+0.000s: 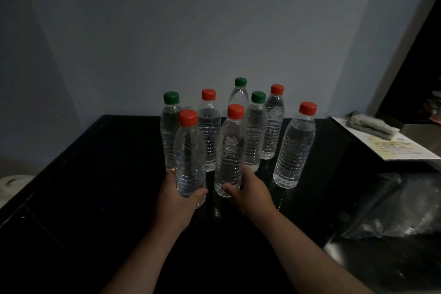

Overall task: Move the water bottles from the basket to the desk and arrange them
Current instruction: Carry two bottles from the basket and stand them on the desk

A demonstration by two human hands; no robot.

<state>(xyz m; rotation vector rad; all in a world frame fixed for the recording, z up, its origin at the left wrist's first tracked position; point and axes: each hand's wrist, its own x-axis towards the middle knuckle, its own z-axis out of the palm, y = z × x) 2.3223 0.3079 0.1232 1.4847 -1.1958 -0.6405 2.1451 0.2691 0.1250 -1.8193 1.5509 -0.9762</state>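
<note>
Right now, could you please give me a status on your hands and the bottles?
Left hand grips front-left red-capped bottle. Right hand grips front-middle red-capped bottle. Six other bottles upright on desk, close by. Folded cloth far right, clear of them.

A dim room: plain grey wall [214, 19] behind a glossy black desk [71, 186].
</note>
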